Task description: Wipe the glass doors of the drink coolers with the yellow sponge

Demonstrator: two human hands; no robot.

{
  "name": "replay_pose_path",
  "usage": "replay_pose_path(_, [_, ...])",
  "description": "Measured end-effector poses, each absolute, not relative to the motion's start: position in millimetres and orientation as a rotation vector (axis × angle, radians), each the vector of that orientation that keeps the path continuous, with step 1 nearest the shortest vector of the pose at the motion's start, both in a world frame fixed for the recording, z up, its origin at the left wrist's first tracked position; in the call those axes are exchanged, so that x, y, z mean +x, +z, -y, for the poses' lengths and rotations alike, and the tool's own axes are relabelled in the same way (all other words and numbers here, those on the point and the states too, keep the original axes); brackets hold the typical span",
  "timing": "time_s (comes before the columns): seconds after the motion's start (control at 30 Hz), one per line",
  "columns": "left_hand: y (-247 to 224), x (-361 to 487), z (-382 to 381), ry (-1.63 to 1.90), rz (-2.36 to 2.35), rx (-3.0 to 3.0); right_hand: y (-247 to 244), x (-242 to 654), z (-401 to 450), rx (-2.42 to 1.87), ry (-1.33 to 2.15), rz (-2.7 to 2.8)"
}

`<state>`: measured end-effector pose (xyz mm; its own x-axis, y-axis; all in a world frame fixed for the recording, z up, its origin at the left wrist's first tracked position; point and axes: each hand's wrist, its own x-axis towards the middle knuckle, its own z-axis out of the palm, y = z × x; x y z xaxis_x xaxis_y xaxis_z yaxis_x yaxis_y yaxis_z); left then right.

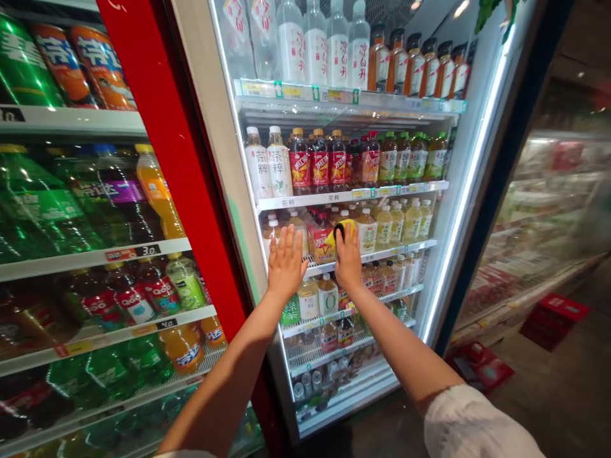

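Both my arms reach toward a lit drinks fridge [222, 127], whose glass front carries reflections of lamps. My left hand [285, 262] lies flat with its fingers stretched upward, seemingly against the glass, in front of the middle shelves. To its right, my right hand [349, 261] presses a yellow and black cloth [342, 230] to the glass at about the same height. The fingers partly cover the cloth. Behind the hands are bottled drinks, among them a red and yellow pack [323, 245] and pale tea bottles [367, 229].
A red-framed fridge [157, 127] with soda bottles stands close on the left. Upper shelves hold clear water bottles [315, 44] and dark-capped amber bottles [414, 63]. Red boxes [554, 318] lie on the floor at right, beside a blurred open display case [539, 210].
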<state>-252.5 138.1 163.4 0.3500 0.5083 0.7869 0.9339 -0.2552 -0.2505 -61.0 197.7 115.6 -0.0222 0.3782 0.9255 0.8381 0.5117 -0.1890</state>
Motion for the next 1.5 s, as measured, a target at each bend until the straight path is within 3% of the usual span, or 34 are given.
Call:
replay_pose_path(0.27, [161.1,-219.3,-157.2,-0.760,1.233,-1.889,183.1,-17.6,-225.2,-1.015,-0.515,1.646])
replay_pose_path(0.53, [148.5,-181.9,-174.0,-0.764,1.202,-1.868,111.4,-5.0,-222.6,-1.017,-0.541,1.620])
replay_pose_path(0.8, [149.4,-151.9,-184.7,-0.804,1.220,-1.842,170.4,61.6,-252.8,-1.033,-0.539,1.569])
replay_pose_path(1.03, [144.2,-122.4,-190.5,-0.823,1.265,-1.833,113.4,64.6,-246.4,-1.035,-0.454,1.572])
replay_pose_path(1.3, [142.9,-87.4,-204.9,-0.833,1.261,-1.799,163.0,113.2,-268.8,-1.011,-0.545,1.627])
replay_pose_path(1.5, [142.0,-63.8,-208.6,-0.810,1.250,-1.782,107.3,122.4,-265.9,-0.988,-0.475,1.585])
